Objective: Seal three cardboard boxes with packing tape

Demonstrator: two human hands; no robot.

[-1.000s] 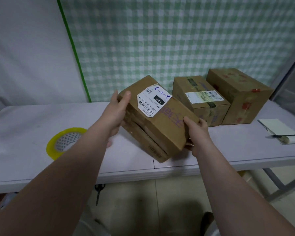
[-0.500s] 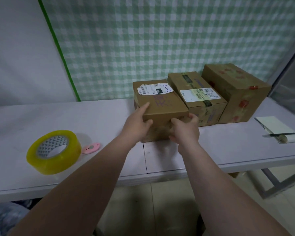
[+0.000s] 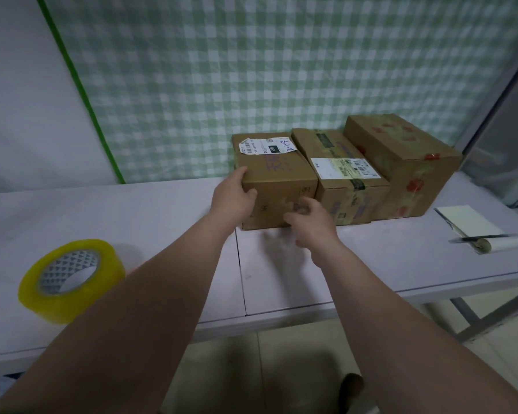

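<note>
While upright, brown white-labelled box point(image 3: 277, 170) in grip of left hand point(image 3: 232, 196); right hand point(image 3: 311, 224) slack-fingered, empty.

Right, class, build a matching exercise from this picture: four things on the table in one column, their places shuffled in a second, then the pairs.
Things
1. tape roll
2. red-printed box
3. notepad
4. gripped box, held by the left hand

Places
A. right end of the row of three
B. far right of the table, apart from the row
C. left end of the row of three
D. left of the table, near its front edge

Pairs: 1-D, 2-A, 3-B, 4-C
</note>
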